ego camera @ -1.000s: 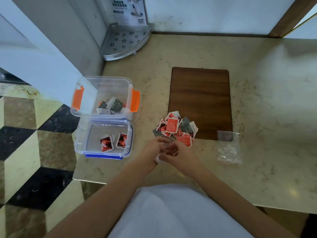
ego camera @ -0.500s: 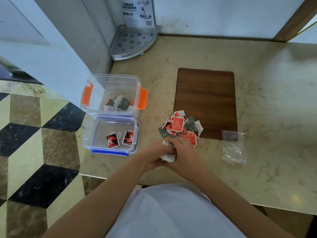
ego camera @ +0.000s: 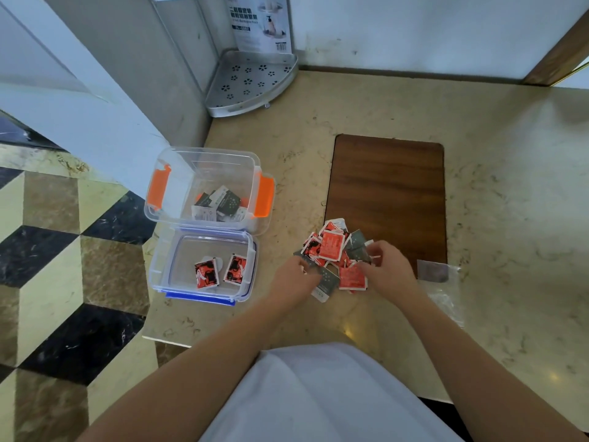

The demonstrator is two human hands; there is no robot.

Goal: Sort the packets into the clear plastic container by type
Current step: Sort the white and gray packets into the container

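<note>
I see my left hand point(ego camera: 294, 279) and right hand point(ego camera: 387, 266) at a heap of small red and grey packets point(ego camera: 334, 253) on the marble counter point(ego camera: 510, 218), beside a brown wooden board point(ego camera: 385, 186); whether the curled fingers grip one, I cannot tell

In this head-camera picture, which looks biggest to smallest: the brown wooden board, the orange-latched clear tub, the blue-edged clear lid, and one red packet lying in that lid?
1. Brown wooden board.
2. Orange-latched clear plastic tub.
3. Blue-edged clear plastic lid; it sits nearer the camera and looks nearly the tub's size, so that ranking is unsure.
4. Red packet, clearly smallest.
</note>
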